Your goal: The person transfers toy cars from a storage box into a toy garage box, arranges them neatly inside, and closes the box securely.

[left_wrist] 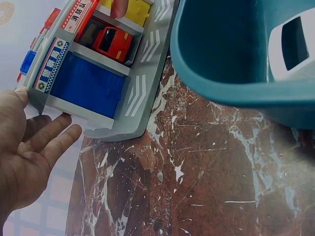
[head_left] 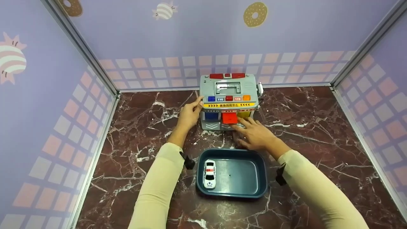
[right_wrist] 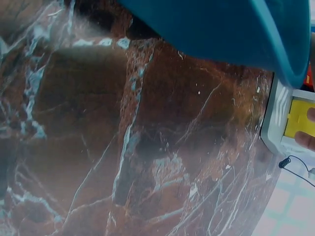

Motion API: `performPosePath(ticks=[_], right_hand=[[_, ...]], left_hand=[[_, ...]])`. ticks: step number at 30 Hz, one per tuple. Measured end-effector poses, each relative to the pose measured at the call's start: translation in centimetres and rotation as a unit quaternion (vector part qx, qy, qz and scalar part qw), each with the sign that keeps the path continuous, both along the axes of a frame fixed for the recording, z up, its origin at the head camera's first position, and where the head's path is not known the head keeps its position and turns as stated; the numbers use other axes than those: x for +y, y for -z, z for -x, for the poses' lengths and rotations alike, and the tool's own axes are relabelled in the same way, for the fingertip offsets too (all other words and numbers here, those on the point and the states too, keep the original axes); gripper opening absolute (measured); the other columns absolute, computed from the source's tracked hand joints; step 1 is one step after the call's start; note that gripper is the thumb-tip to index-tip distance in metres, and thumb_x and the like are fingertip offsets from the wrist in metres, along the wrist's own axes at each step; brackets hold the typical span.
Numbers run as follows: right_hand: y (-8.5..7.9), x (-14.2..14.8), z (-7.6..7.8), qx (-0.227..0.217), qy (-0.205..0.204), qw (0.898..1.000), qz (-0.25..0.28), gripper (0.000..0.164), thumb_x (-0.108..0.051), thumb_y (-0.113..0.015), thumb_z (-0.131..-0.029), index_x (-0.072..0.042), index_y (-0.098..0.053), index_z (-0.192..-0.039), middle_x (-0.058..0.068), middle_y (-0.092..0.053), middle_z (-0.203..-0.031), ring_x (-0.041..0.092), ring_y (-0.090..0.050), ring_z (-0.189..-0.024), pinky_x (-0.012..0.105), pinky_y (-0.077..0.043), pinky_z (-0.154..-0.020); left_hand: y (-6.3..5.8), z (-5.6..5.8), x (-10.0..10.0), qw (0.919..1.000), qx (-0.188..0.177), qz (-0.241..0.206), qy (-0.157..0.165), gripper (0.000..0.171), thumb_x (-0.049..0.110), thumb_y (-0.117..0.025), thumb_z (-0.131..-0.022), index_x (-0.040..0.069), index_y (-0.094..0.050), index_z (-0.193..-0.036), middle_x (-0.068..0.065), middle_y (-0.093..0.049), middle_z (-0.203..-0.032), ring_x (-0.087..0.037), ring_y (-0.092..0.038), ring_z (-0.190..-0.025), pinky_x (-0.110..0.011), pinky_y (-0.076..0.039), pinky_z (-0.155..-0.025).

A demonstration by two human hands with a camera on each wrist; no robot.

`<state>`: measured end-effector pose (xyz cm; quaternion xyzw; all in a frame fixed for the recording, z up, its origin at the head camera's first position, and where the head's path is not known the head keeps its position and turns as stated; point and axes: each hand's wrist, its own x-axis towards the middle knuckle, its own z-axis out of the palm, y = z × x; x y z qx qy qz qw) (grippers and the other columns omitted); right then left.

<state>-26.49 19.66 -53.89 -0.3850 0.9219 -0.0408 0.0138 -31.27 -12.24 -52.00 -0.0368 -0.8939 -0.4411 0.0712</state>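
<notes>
A grey toy garage [head_left: 205, 90] stands against the back wall, its middle red door [head_left: 229, 118] swung outward. Inside that bay, in the left wrist view, sits a red toy car [left_wrist: 112, 43]. The blue door [left_wrist: 87, 84] beside it is down, as is the yellow door [right_wrist: 298, 117]. My left hand [head_left: 189, 115] rests at the garage's left side, thumb by the front edge and fingers loosely extended. With fingers spread, my right hand [head_left: 256, 135] reaches to the front, fingertips right by the red door and the yellow bay.
In front of the garage is a dark teal basin [head_left: 232, 194] with a white toy police car [head_left: 209, 174] at its left. A white handset [head_left: 260, 89] hangs on the garage's right side, with a black cord [right_wrist: 290, 160]. Patterned walls enclose the marbled surface [head_left: 143, 187].
</notes>
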Motion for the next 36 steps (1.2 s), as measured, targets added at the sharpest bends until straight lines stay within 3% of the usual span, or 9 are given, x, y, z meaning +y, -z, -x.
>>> performPosePath(ticks=[7, 14, 20, 23, 26, 30, 36], right_hand=[[-0.1, 0.4, -0.1, 0.011, -0.017, 1.0, 0.024, 0.07, -0.047, -0.068, -0.106, -0.023, -0.048, -0.169, 0.02, -0.045, -0.172, 0.053, -0.047, -0.148, 0.073, -0.047, -0.117], [-0.4, 0.4, 0.2, 0.075, -0.053, 0.993, 0.078, 0.059, -0.041, -0.074, -0.102, -0.016, -0.063, -0.154, 0.026, -0.056, -0.159, 0.05, -0.055, -0.136, 0.067, -0.049, -0.116], [-0.8, -0.1, 0.4, 0.105, -0.056, 0.987, 0.109, 0.049, -0.039, -0.075, -0.102, -0.015, -0.068, -0.144, 0.027, -0.054, -0.155, 0.047, -0.054, -0.133, 0.065, -0.05, -0.114], [-1.2, -0.6, 0.6, 0.121, -0.044, 0.984, 0.125, 0.047, -0.038, -0.074, -0.103, -0.015, -0.067, -0.143, 0.028, -0.052, -0.155, 0.049, -0.052, -0.135, 0.066, -0.05, -0.114], [-1.7, -1.2, 0.8, 0.128, -0.02, 0.982, 0.138, 0.049, -0.037, -0.071, -0.105, -0.014, -0.064, -0.147, 0.027, -0.05, -0.158, 0.05, -0.05, -0.138, 0.068, -0.048, -0.115], [-2.4, -2.1, 1.4, 0.113, 0.015, 0.983, 0.145, 0.053, -0.039, -0.067, -0.109, -0.017, -0.059, -0.156, 0.025, -0.046, -0.165, 0.05, -0.047, -0.146, 0.071, -0.044, -0.118], [-3.2, -3.2, 2.1, 0.089, 0.057, 0.987, 0.119, 0.058, -0.042, -0.065, -0.11, -0.021, -0.052, -0.163, 0.024, -0.042, -0.169, 0.051, -0.043, -0.152, 0.072, -0.038, -0.12]], left_hand=[[0.3, 0.0, -0.4, 1.0, -0.008, 0.001, -0.003, 0.042, 0.042, -0.06, -0.115, 0.027, -0.068, -0.154, -0.014, -0.078, -0.136, -0.035, -0.07, -0.113, -0.053, -0.054, -0.115], [0.3, 0.1, -0.5, 0.9999, -0.014, 0.004, -0.002, 0.043, 0.044, -0.059, -0.115, 0.029, -0.067, -0.154, -0.019, -0.081, -0.121, -0.036, -0.071, -0.111, -0.053, -0.055, -0.113], [0.2, 0.2, -0.5, 0.9997, -0.022, 0.004, 0.001, 0.043, 0.044, -0.058, -0.115, 0.03, -0.066, -0.155, -0.014, -0.077, -0.138, -0.033, -0.07, -0.119, -0.053, -0.053, -0.117], [0.1, 0.2, -0.5, 0.9996, -0.027, 0.005, 0.005, 0.044, 0.044, -0.058, -0.115, 0.03, -0.065, -0.156, -0.016, -0.079, -0.132, -0.035, -0.069, -0.115, -0.054, -0.053, -0.116], [0.0, 0.3, -0.5, 0.9996, -0.025, 0.013, 0.007, 0.044, 0.045, -0.058, -0.115, 0.03, -0.065, -0.156, -0.016, -0.077, -0.137, -0.036, -0.071, -0.122, -0.054, -0.053, -0.117], [-0.2, 0.4, -0.5, 0.9993, -0.022, 0.029, 0.013, 0.044, 0.045, -0.057, -0.115, 0.029, -0.065, -0.156, -0.013, -0.069, -0.15, -0.037, -0.067, -0.14, -0.055, -0.05, -0.121], [-0.8, 0.3, -0.4, 0.9985, -0.014, 0.048, 0.021, 0.043, 0.042, -0.057, -0.116, 0.028, -0.066, -0.156, -0.013, -0.069, -0.149, -0.04, -0.066, -0.142, -0.055, -0.05, -0.122]])
